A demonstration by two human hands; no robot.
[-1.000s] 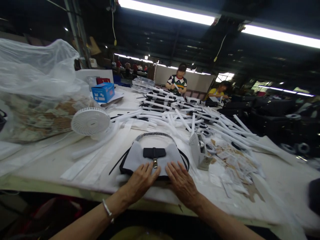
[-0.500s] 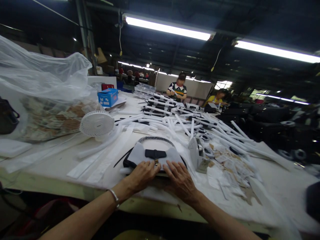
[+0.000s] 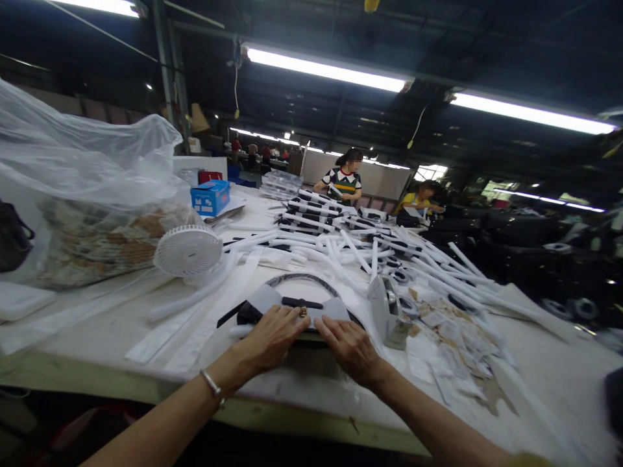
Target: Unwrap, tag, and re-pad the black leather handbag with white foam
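Note:
A black handbag (image 3: 250, 313) lies on the worktable in front of me, white sheets covering much of its face. Its curved handle (image 3: 307, 277), in a clear wrap, points away from me. A black tab (image 3: 294, 302) with a small gold clasp (image 3: 304, 312) sits at the bag's middle. My left hand (image 3: 272, 334) is closed on the near edge just left of the clasp. My right hand (image 3: 351, 347) grips the same edge to the right, its fingers over the top. Both thumbs and the bag's near underside are mostly hidden.
Left of the bag are a white fan (image 3: 189, 250), a blue box (image 3: 210, 198) and a plastic bag of scraps (image 3: 117, 240). A tape dispenser (image 3: 384, 308) and paper scraps (image 3: 452, 331) lie to the right. White-wrapped strips (image 3: 311, 217) pile up behind. Co-workers (image 3: 343, 181) sit across the table.
The handbag has tipped, so its face and black tab look flatter. My hands stay on its near edge, the fingers more bent. A co-worker across the table has turned their head.

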